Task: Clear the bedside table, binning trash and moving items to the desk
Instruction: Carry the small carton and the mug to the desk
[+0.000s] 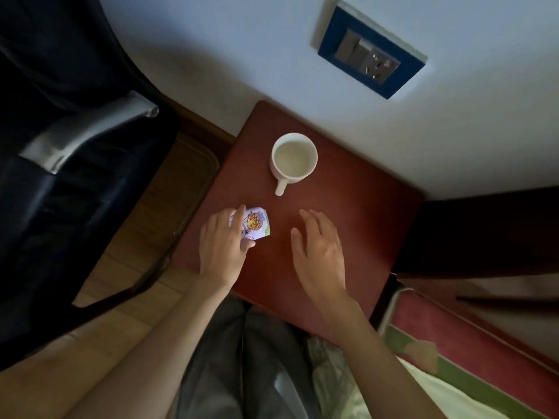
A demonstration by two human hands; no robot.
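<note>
Left hand curled around a small crumpled purple-and-white cartoon wrapper on the reddish-brown wooden worktop, right hand spread open and empty just beside it, white ceramic mug sitting further back near the wall.

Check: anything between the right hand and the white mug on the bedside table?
Nothing visible. The right hand hovers open over bare tabletop, and the white mug stands beyond it, handle pointing back toward the person. The left hand is off to the side, fingers on a small printed wrapper.
</note>
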